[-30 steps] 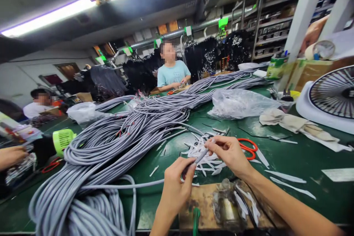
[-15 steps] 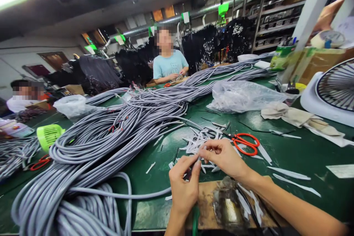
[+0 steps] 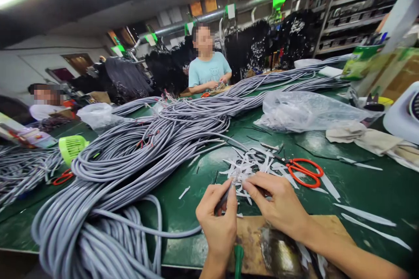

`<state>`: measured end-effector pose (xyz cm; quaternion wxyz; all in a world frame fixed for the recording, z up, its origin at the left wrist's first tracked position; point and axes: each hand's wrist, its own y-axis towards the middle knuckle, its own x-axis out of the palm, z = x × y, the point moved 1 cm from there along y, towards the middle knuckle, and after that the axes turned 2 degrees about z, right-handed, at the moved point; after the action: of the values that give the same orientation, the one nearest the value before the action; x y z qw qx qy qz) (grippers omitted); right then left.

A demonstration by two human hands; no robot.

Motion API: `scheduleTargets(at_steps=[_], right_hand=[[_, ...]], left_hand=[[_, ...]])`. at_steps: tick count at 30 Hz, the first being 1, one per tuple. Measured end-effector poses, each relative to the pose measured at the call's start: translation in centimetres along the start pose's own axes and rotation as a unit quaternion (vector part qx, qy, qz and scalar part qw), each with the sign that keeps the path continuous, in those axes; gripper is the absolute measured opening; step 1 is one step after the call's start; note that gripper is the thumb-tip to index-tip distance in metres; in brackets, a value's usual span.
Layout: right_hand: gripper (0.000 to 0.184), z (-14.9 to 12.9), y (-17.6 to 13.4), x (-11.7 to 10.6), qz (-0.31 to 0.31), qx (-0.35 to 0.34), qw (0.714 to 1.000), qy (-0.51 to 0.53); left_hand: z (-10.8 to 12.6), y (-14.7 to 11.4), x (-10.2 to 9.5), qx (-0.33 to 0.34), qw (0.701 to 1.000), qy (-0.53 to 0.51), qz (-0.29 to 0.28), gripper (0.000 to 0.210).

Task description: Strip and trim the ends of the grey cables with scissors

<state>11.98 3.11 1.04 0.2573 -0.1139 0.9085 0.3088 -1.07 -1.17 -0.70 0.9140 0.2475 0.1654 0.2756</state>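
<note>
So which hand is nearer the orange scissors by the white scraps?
Right. The right hand is just below-left of the scissors; the left hand is farther left.

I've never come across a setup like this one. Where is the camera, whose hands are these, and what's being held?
There is no machine here: a person works bare-handed, and the one camera, worn on the head, looks forward and down. The left hand pinches a grey cable. The right hand is close beside it; whether it grips anything is hard to tell. On the green table lie cable coils, white scraps, orange-handled scissors, and a clear plastic bag. Across it, a co-worker wears a light blue top.
</note>
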Motion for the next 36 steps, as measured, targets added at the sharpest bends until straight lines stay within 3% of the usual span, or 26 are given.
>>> scheduleTargets(at_steps=[6, 11, 14, 16, 17, 22, 24, 36], right_hand=[[0.028, 0.3, 0.3, 0.2, -0.006, 0.015, 1.0, -0.012], [0.036, -0.2, 0.0, 0.2, 0.001, 0.026, 1.0, -0.007], [0.031, -2.0, -1.1, 0.2, 0.025, -0.098, 0.995, -0.019], [0.028, -3.0, -1.8, 0.2, 0.002, -0.203, 0.979, -0.021], [0.027, -3.1, -1.9, 0.3, 0.002, -0.21, 0.978, -0.019], [0.026, -1.0, -0.5, 0.0, 0.047, -0.028, 0.998, -0.042], [0.028, -0.2, 0.0, -0.1, 0.043, 0.007, 0.998, -0.055], [0.029, -0.1, 0.0, 0.2, 0.025, 0.016, 0.998, -0.058]], left_hand=[[0.2, -0.1, 0.1, 0.016, 1.0, 0.019, -0.018, 0.015], [0.3, -0.2, 0.3, 0.07, 0.994, 0.077, -0.02, 0.018], [-0.2, 0.3, 0.4, 0.044, 0.991, 0.112, -0.052, 0.016], [-0.6, 0.7, 0.5, -0.005, 0.99, 0.115, -0.083, 0.014], [-0.8, 0.9, 0.5, -0.027, 0.991, 0.101, -0.087, 0.015], [-0.8, 0.6, 0.4, -0.057, 0.998, 0.004, -0.036, 0.019], [-0.7, 0.3, 0.4, -0.046, 0.998, -0.001, -0.037, 0.018], [-0.6, 0.1, 0.2, -0.036, 0.998, -0.033, -0.034, 0.015]])
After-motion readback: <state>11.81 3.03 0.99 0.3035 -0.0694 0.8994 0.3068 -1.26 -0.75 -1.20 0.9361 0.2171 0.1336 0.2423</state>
